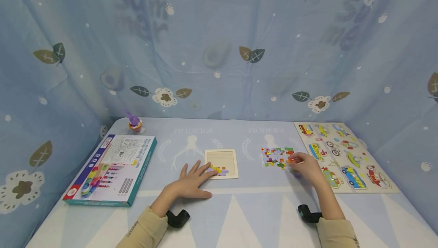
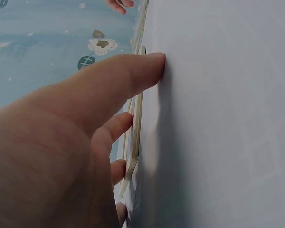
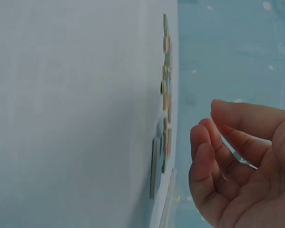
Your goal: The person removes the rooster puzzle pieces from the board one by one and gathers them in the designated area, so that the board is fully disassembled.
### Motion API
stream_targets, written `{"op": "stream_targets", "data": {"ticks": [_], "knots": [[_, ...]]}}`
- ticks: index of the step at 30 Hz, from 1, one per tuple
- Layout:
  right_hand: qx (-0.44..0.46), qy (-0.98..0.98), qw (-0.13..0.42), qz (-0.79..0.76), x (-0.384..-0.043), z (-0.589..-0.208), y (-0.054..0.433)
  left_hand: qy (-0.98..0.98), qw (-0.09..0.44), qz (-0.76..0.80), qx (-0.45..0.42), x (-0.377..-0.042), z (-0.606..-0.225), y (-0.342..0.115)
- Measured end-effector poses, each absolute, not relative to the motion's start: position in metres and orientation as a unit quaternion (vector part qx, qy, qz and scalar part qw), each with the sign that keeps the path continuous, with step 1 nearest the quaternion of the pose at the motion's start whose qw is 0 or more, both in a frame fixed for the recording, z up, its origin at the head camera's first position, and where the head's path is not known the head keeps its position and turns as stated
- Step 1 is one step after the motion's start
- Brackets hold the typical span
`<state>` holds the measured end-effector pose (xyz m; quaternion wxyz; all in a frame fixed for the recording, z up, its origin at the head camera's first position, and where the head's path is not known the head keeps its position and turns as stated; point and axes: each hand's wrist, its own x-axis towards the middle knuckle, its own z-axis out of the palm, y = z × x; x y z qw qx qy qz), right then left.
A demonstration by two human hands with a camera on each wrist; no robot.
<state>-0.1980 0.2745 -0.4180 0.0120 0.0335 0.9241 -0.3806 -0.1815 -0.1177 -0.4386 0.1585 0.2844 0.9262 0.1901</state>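
A shallow wooden puzzle tray (image 1: 220, 151) lies in the middle of the table, with several joined yellow and purple jigsaw pieces (image 1: 222, 171) along its bottom edge. My left hand (image 1: 191, 181) spreads its fingers over the tray's left side, fingertips by the joined pieces and thumb below the frame. In the left wrist view its fingers lie along the tray's wooden edge (image 2: 137, 128). Right of the tray are several loose colourful jigsaw pieces (image 1: 273, 156). My right hand (image 1: 306, 167) hovers at their right end, fingers loosely bent. No piece shows between its fingertips in the right wrist view.
A flat boxed toy (image 1: 111, 168) lies at the left. Behind it stands a small purple figurine (image 1: 134, 120) in an orange-brown base. A wooden board with vehicle pictures (image 1: 342, 156) lies at the right, close to my right forearm. A patterned blue curtain (image 1: 219, 50) hangs behind the table.
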Motion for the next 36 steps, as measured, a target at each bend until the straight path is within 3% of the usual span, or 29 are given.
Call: {"op": "stream_targets", "data": {"ticks": [36], "knots": [[-0.071, 0.900, 0.059, -0.426, -0.228, -0.428, 0.144, 0.927, 0.153, 0.222, 0.260, -0.182, -0.436, -0.117]]}}
